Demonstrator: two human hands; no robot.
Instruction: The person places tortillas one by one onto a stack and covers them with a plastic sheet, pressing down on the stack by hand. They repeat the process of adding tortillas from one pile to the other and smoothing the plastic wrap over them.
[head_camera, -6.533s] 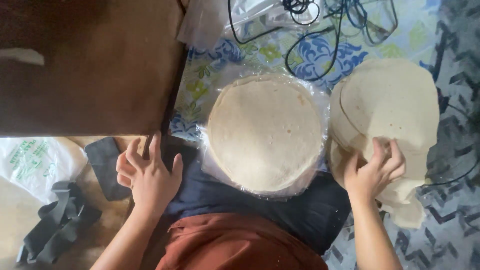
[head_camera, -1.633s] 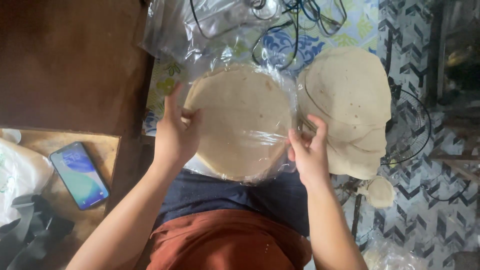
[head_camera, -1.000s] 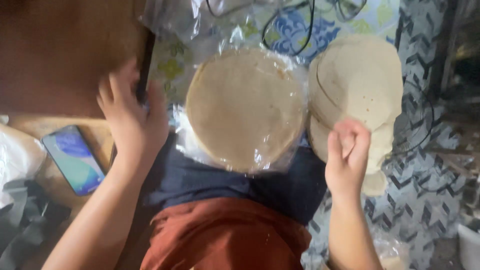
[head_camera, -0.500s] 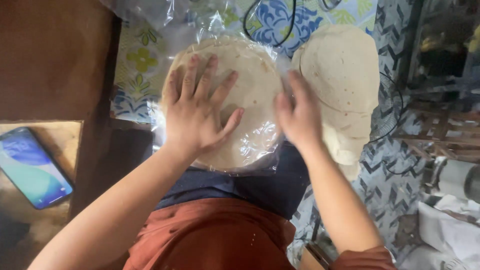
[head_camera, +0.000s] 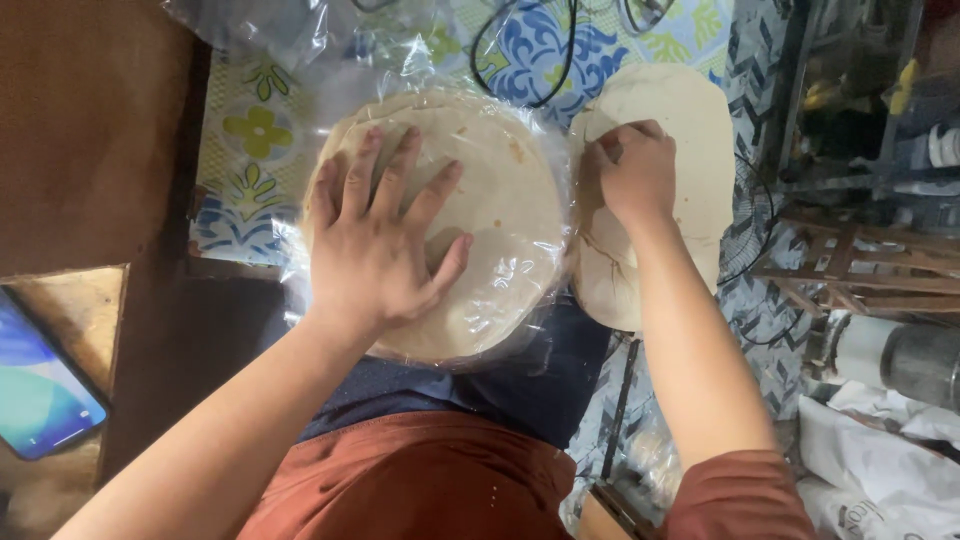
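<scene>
The person is sitting over a stack of round flatbreads (head_camera: 500, 200) wrapped in clear plastic (head_camera: 545, 290), which is resting just ahead of their lap on a patterned floral cloth (head_camera: 250, 150). The left hand (head_camera: 385, 245) is lying flat on top of this wrapped stack, fingers spread wide and palm pressing down, gripping nothing. The right hand (head_camera: 630, 175) is reaching to the right, where a second pile of unwrapped flatbreads (head_camera: 690, 130) is sitting just beside the wrapped one, their edges touching or nearly so. Its fingers are curling together at the near left edge of that loose pile, seemingly pinching the top sheet, though I cannot tell for sure whether they are closing on it. So the loose pile is lying to the right of the wrapped stack, and the right hand is plainly the nearer one to it. Black cables (head_camera: 540, 60) are trailing across the cloth beyond. A phone (head_camera: 40, 390) is lying well off to the left.
</scene>
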